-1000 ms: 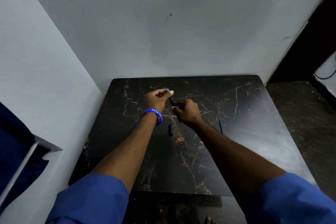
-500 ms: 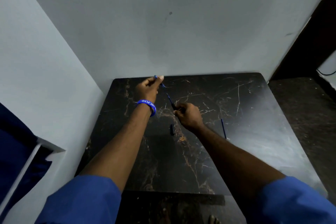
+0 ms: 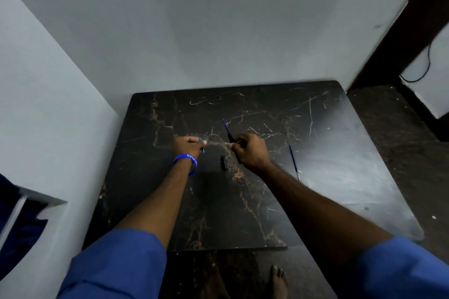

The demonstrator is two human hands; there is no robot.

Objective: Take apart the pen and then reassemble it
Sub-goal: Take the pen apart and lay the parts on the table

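We are working over a dark marbled table (image 3: 328,177) pushed into a pale corner. Taking the small black cap (image 3: 223,163) lying on the table as our landmark: our right hand (image 3: 250,152) is hovering just to the right of it and slightly farther from us, fingers curled closed around the black pen barrel (image 3: 231,138). A thin blue refill (image 3: 226,126) is sticking out of the barrel's far end, pointing away from us and a little to the left. The barrel's near end is poking out below our fist, close to the cap but not touching it.

Our left hand (image 3: 188,144) is sitting to the left of the cap, at about the same depth as the right one, pinching a small blue piece (image 3: 202,148) between thumb and fingers; we cannot tell exactly what part it is. A blue wristband (image 3: 187,161) is circling that wrist.

Well to the right of the cap, beyond our right forearm, a second slim blue refill (image 3: 293,160) is lying loose on the table.
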